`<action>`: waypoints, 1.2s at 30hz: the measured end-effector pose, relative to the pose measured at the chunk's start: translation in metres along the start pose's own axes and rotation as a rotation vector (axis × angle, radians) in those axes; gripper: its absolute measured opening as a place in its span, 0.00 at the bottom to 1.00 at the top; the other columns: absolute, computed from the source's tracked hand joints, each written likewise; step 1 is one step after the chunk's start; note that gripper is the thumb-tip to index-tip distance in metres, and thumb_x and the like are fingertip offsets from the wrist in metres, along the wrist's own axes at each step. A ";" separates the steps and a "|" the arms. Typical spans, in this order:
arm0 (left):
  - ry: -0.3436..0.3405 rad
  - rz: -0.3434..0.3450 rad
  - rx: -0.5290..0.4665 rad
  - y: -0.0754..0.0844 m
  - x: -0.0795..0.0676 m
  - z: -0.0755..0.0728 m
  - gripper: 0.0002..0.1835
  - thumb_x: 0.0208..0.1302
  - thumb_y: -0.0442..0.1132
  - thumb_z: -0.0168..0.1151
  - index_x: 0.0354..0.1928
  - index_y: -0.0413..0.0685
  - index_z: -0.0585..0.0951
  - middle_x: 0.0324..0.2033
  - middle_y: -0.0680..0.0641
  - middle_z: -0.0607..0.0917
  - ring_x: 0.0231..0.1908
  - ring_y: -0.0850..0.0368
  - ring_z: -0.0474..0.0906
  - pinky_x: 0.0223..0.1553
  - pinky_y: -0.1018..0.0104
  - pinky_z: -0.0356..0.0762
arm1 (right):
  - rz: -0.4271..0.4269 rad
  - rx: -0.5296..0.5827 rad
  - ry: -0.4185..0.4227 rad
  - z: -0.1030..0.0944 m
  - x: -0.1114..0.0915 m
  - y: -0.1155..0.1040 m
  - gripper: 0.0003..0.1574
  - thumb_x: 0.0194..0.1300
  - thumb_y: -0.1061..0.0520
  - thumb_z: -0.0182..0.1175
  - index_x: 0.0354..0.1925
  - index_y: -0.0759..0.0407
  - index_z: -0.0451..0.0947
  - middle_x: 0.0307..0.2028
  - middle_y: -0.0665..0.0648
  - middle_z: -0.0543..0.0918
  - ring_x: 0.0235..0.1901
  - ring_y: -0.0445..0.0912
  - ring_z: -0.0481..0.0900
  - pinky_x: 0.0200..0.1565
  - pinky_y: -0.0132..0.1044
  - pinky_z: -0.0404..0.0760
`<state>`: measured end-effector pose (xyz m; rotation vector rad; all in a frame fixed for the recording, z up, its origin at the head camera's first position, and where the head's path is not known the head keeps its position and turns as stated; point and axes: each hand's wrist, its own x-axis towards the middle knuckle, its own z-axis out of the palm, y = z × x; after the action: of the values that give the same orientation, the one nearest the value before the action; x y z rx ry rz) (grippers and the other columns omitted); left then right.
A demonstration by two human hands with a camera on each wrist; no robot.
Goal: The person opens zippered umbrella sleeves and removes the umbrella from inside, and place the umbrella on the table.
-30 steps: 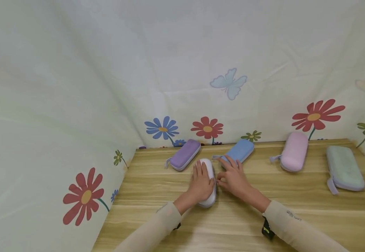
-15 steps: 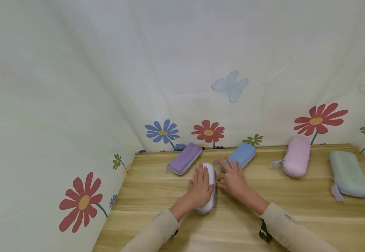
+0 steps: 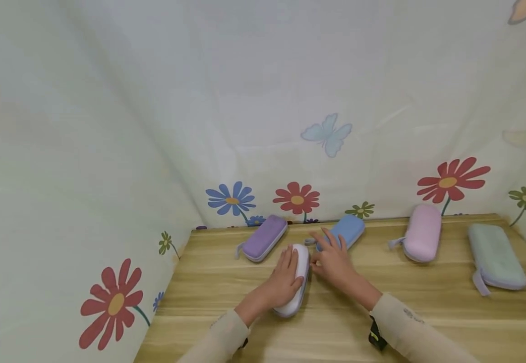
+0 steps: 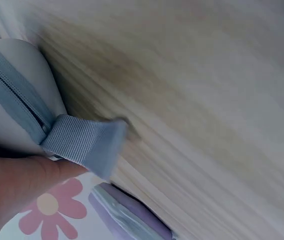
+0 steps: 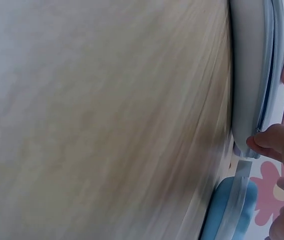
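A white zipper case (image 3: 301, 263) lies lengthwise on the wooden table. My left hand (image 3: 282, 286) rests along its top, fingers straight and thumb near the right edge. At the case's far right side, my right hand (image 3: 336, 266) pinches with thumb and forefinger; its other fingers are raised and spread. The right wrist view shows those fingertips at the zipper pull (image 5: 257, 132), which they mostly cover. A grey fabric tab (image 4: 84, 142) sticks out from the end of the case in the left wrist view.
Behind the white case lie a purple case (image 3: 265, 239) and a blue case (image 3: 350, 231). Farther right are a pink case (image 3: 423, 234) and a green case (image 3: 498, 256). A flower-printed sheet (image 3: 263, 126) hangs behind and left of the table (image 3: 217, 287).
The white case has turned slightly, its near end swinging left. My left hand has shifted left with it. The right hand keeps its pinch at the case's far right side.
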<state>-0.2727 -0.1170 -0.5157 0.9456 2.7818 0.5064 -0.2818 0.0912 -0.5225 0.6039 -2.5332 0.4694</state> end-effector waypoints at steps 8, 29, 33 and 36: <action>-0.057 0.149 -0.005 -0.013 -0.004 -0.006 0.39 0.83 0.49 0.39 0.80 0.39 0.36 0.80 0.38 0.32 0.79 0.41 0.28 0.77 0.48 0.41 | 0.005 -0.046 -0.021 -0.007 -0.002 0.010 0.05 0.54 0.52 0.79 0.29 0.49 0.92 0.68 0.62 0.74 0.72 0.67 0.58 0.62 0.77 0.58; -0.202 0.277 0.030 -0.023 -0.019 -0.022 0.40 0.82 0.55 0.39 0.82 0.49 0.34 0.81 0.47 0.32 0.80 0.50 0.31 0.77 0.56 0.45 | 0.049 -0.081 -0.071 -0.014 -0.003 0.022 0.03 0.62 0.52 0.73 0.33 0.49 0.92 0.71 0.60 0.70 0.75 0.65 0.54 0.64 0.76 0.54; -0.191 0.222 0.090 -0.027 -0.024 -0.027 0.39 0.82 0.53 0.43 0.82 0.49 0.38 0.82 0.49 0.38 0.80 0.54 0.35 0.77 0.51 0.47 | 0.004 -0.055 -0.059 -0.019 -0.010 0.022 0.02 0.61 0.54 0.74 0.30 0.49 0.91 0.69 0.62 0.71 0.73 0.68 0.57 0.62 0.78 0.55; -0.127 0.145 0.211 -0.027 -0.025 -0.027 0.39 0.80 0.54 0.46 0.82 0.50 0.43 0.81 0.48 0.44 0.80 0.51 0.40 0.74 0.37 0.48 | -0.013 -0.036 -0.063 -0.024 -0.017 0.021 0.03 0.58 0.55 0.76 0.28 0.49 0.91 0.68 0.63 0.72 0.72 0.69 0.59 0.61 0.79 0.58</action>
<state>-0.2755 -0.1596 -0.4999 1.1860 2.7032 0.1655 -0.2702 0.1249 -0.5162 0.6311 -2.5901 0.4050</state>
